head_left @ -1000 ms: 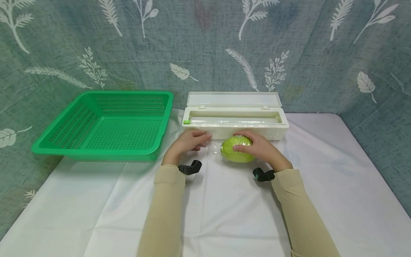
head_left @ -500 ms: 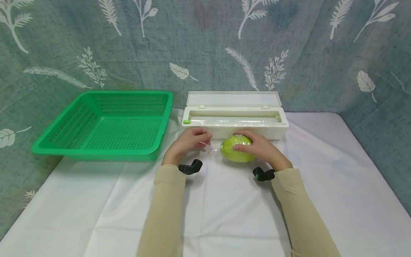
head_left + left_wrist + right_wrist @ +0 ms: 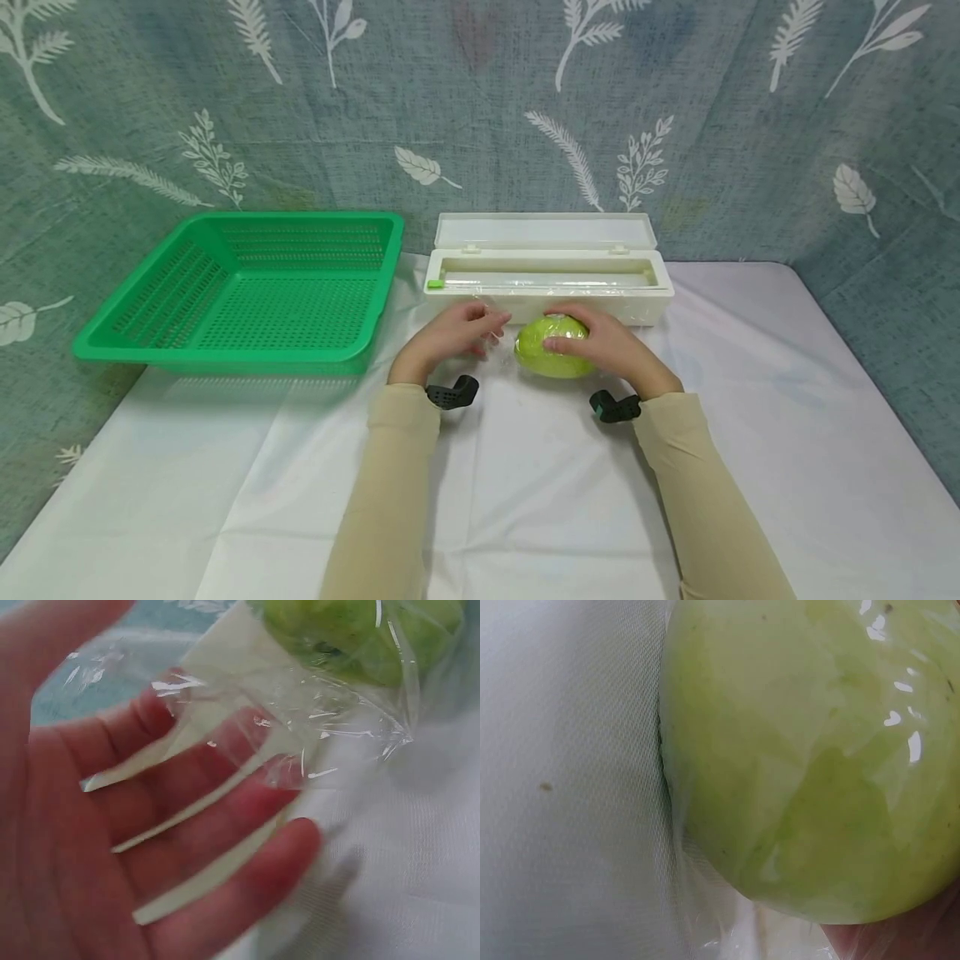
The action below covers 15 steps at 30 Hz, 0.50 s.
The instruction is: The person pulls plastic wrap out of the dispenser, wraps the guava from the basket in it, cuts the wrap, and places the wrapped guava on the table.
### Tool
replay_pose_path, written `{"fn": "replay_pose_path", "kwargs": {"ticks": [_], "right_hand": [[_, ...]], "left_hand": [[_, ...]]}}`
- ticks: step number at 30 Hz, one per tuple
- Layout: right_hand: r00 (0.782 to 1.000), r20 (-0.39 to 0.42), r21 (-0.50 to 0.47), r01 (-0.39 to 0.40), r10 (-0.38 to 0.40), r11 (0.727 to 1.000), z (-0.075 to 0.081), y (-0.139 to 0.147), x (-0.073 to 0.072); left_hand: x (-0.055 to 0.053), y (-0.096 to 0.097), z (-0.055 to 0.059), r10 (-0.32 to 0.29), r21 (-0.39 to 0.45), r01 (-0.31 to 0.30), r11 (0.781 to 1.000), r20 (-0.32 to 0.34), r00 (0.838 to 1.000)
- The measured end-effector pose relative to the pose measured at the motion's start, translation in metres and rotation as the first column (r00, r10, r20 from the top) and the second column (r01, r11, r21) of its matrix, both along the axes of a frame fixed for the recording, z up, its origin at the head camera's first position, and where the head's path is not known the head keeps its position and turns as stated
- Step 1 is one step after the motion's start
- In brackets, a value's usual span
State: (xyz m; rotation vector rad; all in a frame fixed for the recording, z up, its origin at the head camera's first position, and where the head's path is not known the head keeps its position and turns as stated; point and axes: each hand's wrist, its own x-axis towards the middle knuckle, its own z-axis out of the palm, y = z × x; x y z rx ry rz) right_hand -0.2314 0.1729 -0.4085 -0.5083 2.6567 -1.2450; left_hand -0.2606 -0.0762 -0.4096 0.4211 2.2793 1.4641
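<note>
A green oval fruit point(image 3: 553, 346), covered in shiny cling film, lies on the white cloth. My right hand point(image 3: 611, 346) grips its right side, the thumb on the near face and the fingers on the far side. Loose film point(image 3: 330, 727) sticks out from the fruit's left end. My left hand point(image 3: 461, 331) is at that end. Its fingers point(image 3: 255, 874) are spread and fairly straight in the left wrist view, with the film lying across several of them. Film-covered green skin point(image 3: 802, 765) fills most of the right wrist view.
Right behind the fruit stands a white cling film dispenser point(image 3: 645, 310), its lid point(image 3: 547, 231) up and a roll point(image 3: 547, 279) inside. A green slide cutter point(image 3: 436, 284) sits at its left end. At the left is a green perforated basket point(image 3: 360, 358). A patterned curtain point(image 3: 480, 125) hangs behind.
My left hand has shifted slightly right, toward the fruit, and its fingers have loosened from pinching the film edge. The right hand and fruit have stayed in place.
</note>
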Motion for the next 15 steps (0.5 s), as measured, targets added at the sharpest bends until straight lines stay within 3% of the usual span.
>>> {"fn": "replay_pose_path", "kwargs": {"ticks": [4,9,11,15], "right_hand": [[1.000,0.002,-0.001,0.004,-0.004,1.000,-0.001,0.001,-0.001],[1.000,0.001,-0.010,0.004,-0.004,1.000,-0.003,0.001,-0.001],[1.000,0.004,-0.006,0.005,-0.005,1.000,-0.003,0.001,-0.001],[1.000,0.016,0.000,0.006,-0.006,1.000,-0.002,0.001,-0.001]], "left_hand": [[0.000,0.004,0.008,0.028,-0.081,-0.041,0.996,-0.165,0.986],[0.003,0.005,0.015,0.044,-0.157,-0.103,0.982,-0.336,0.941],[0.004,0.005,0.017,0.040,-0.150,-0.102,0.983,-0.371,0.928],[0.006,0.008,0.020,0.026,-0.096,-0.067,0.993,-0.375,0.927]]}}
